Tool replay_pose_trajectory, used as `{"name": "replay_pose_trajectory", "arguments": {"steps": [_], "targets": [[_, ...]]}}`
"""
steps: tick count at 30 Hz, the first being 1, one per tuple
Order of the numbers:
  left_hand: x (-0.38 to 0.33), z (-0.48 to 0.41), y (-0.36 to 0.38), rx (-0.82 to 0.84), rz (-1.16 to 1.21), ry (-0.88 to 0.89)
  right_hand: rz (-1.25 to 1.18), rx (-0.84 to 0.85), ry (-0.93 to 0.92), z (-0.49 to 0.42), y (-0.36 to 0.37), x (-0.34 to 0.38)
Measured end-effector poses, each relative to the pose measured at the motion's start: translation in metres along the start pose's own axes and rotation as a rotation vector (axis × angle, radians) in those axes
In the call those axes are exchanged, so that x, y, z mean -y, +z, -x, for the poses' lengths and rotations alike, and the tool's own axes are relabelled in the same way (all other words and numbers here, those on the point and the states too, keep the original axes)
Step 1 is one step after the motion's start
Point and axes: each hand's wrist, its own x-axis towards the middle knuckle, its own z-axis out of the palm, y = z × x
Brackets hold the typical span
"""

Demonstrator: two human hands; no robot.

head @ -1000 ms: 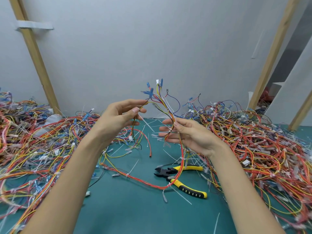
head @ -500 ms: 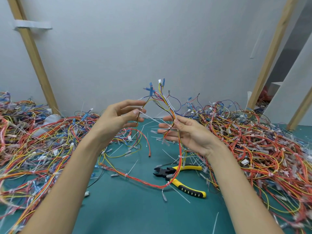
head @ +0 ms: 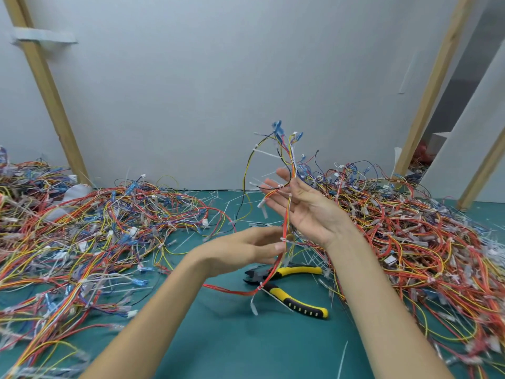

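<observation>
green tabletop (head: 246, 337) sat heaped with wires (head: 95, 228). left hand (head: 246, 250) had dropped below right hand (head: 303, 212), fingers blurred, grip unclear; right thumb pinned wire harness (head: 278, 130) upright above spread fingers, likely smoothing next.

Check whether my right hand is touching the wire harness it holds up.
Touching. The head view shows the wire harness running across the palm of the right hand, with the thumb pinning it against the fingers.

The wire harness (head: 287, 170) was red, yellow and black with blue, probably plastic, terminals. The side cutters (head: 293, 289) had yellow-and-black handles. The worktop (head: 246, 346) was teal.
</observation>
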Motion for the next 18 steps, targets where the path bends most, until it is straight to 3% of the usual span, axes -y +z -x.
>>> {"name": "replay_pose_trajectory", "arguments": {"steps": [6, 11, 18], "targets": [[0.001, -0.006, 0.013, 0.101, 0.3, 0.064, 0.053, -0.023, 0.032, 0.001, -0.002, 0.001], [0.0, -0.003, 0.007, 0.247, 0.368, 0.075, 0.172, -0.012, 0.075, 0.003, -0.007, 0.002], [0.004, 0.003, -0.005, 0.326, 0.365, 0.095, 0.293, -0.029, 0.118, 0.006, -0.011, 0.001]]}}
